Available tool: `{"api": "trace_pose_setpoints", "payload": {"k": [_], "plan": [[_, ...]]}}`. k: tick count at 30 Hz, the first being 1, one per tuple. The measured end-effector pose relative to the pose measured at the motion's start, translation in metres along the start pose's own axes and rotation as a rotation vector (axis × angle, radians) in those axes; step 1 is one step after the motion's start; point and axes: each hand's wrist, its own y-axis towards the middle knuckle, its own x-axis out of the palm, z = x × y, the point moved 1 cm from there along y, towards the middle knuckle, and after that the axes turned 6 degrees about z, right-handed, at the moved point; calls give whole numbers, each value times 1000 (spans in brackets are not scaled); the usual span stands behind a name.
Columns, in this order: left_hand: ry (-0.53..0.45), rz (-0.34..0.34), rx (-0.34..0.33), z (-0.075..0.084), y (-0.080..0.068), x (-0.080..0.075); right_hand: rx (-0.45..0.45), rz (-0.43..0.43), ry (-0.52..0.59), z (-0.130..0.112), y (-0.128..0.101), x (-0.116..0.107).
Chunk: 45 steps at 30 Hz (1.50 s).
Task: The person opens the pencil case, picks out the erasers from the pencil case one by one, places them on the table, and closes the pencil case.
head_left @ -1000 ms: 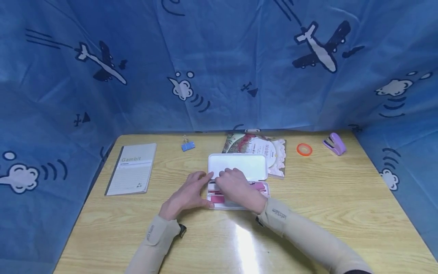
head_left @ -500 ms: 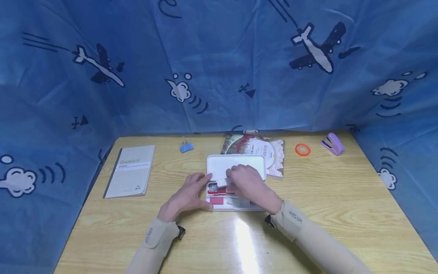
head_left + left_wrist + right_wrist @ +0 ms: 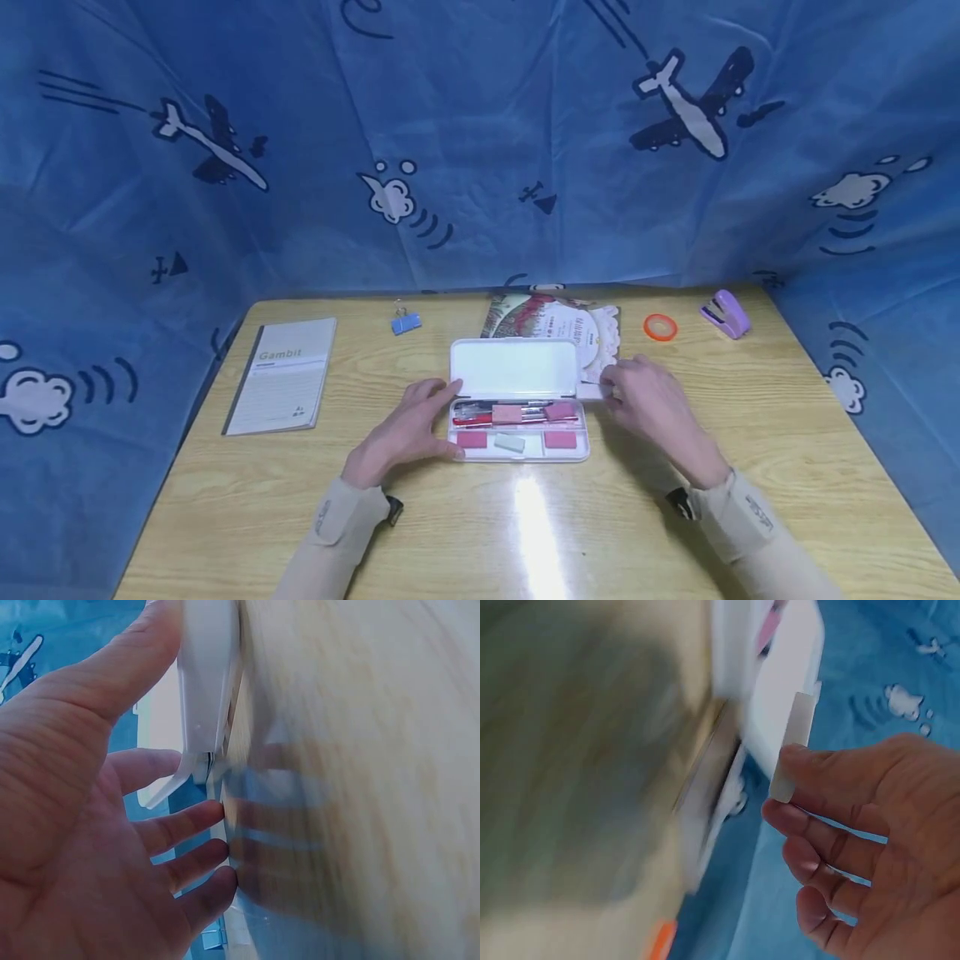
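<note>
A white pencil case lies open at the table's middle, its lid folded back. Inside are pens, pink erasers and a pale one. My left hand rests flat beside the case's left end, index finger and thumb touching it; the left wrist view shows the open palm against the case's white edge. My right hand hovers just right of the case and pinches a small white block between thumb and forefinger. The right wrist view shows that block at the fingertips.
A grey "Gambit" notebook lies at the left. Along the back are a blue binder clip, an illustrated booklet partly under the lid, an orange tape ring and a purple stapler. Blue printed cloth walls the table.
My right hand has come out of the case and moved right, carrying the small white block. The case's contents are now uncovered. The left hand stayed in place.
</note>
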Motion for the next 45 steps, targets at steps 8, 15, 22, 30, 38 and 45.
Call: {"api": "trace_pose_setpoints", "payload": {"k": [8,15,22,30,38,45], "plan": [[15,-6,-6,-1,2,1,48,-40,-64,39,-29,-5],[21,-5,0,-2,2,1,70,-99,-81,49,-36,-1],[6,3,8,-1,0,0,106,-150,-84,47,-32,-1],[-2,0,11,0,-1,-1,103,-169,-101,42,-28,-7],[8,-4,1,0,0,-1,18,-74,-24,6,-3,-5],[11,-7,9,-2,0,0,-94,-55,1,-43,15,18]]}}
